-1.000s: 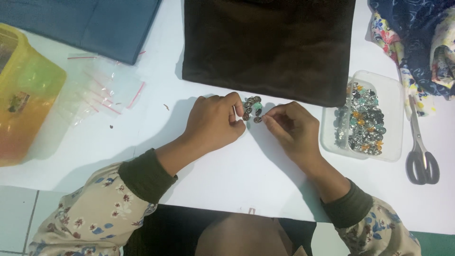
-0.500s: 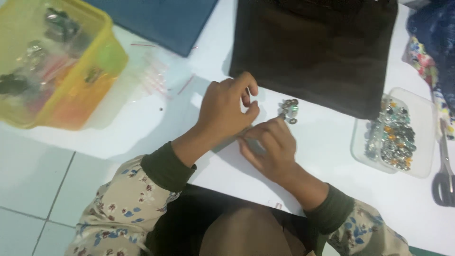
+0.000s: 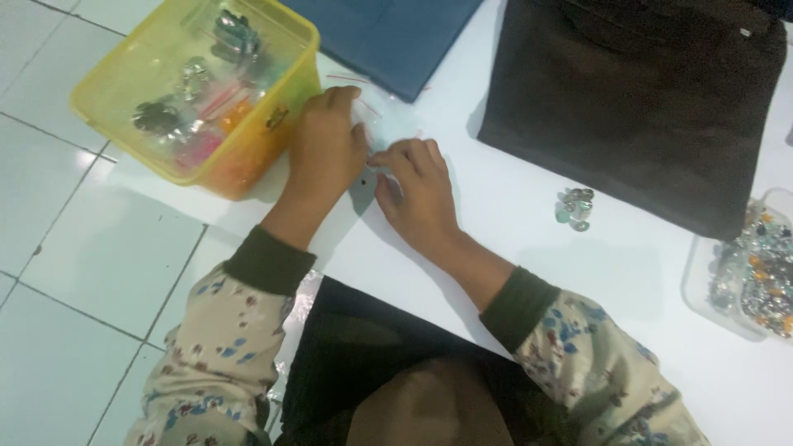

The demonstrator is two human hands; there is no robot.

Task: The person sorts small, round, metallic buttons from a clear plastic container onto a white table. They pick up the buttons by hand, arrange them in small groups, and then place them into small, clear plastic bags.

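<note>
Both my forearms reach forward and to left, sleeves pulled down to wrists. My left hand (image 3: 326, 149) lies palm down, back up, fingers curled at far end, thumb side turned toward other hand. My right hand (image 3: 421, 194) just beside it, palm down, fingers bent, thumb and forefinger pinched together at tips. Hands nearly touch at fingertips.
</note>
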